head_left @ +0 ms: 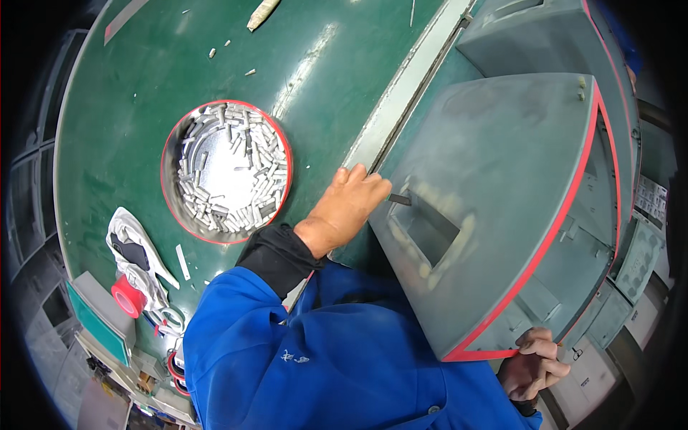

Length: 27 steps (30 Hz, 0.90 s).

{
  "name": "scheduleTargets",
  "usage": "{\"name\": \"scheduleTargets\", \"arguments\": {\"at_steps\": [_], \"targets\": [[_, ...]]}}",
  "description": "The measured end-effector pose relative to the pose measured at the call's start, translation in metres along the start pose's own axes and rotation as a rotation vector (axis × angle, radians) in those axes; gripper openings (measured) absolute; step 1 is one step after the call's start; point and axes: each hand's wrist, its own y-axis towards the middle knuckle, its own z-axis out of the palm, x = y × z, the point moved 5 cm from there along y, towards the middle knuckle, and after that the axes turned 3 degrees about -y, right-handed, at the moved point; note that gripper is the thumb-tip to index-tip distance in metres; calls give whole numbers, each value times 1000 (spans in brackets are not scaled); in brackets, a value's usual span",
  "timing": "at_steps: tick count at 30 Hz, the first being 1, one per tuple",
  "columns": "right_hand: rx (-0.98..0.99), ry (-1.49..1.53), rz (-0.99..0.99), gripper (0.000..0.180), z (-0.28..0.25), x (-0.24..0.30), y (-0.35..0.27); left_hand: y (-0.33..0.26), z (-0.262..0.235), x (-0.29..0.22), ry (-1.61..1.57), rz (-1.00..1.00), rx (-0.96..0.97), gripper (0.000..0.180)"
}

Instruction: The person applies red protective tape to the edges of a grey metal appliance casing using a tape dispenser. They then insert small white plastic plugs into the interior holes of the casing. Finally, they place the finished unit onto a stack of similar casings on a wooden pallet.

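Note:
My left hand (345, 209) is closed round a thin tool with a dark flat blade (400, 199); its handle is hidden in my fingers. The blade reaches the upper left corner of a rectangular cut-out (430, 233) in a grey sheet-metal housing (494, 150). Pale, rubbed patches surround that cut-out. Red tape (534, 261) follows the housing's open edge. At the lower corner, my right hand (534, 363) has its fingers curled at the taped rim. Left of my left hand, a round red-rimmed tin (166, 183) contains many short white and grey rods.
A second grey housing (534, 36) stands behind the first. On the green table (107, 158) lie a white cloth glove (132, 244), a red tape roll (127, 296) and small scraps. A pale metal strip (405, 86) runs along the table's edge.

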Motion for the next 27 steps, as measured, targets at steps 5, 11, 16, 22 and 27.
{"name": "scheduleTargets", "arguments": {"at_steps": [5, 11, 16, 22, 27], "targets": [[-16, -11, 14, 31, 0, 1, -2, -17, 6, 3, -106, -26, 56, 26], [6, -7, 9, 31, 1, -1, 2, -7, 2, 12, -328, -168, -26, 14], [0, -38, 36, 31, 0, -2, 0, 6, -9, 5, -200, -16, 63, 14], [-16, -70, 39, 29, 1, -4, 4, 12, 0, 1, -274, 2, 335, 10], [-40, -88, 67, 29, 1, -3, 3, 20, -7, 1, -340, -66, 642, 19]]}}
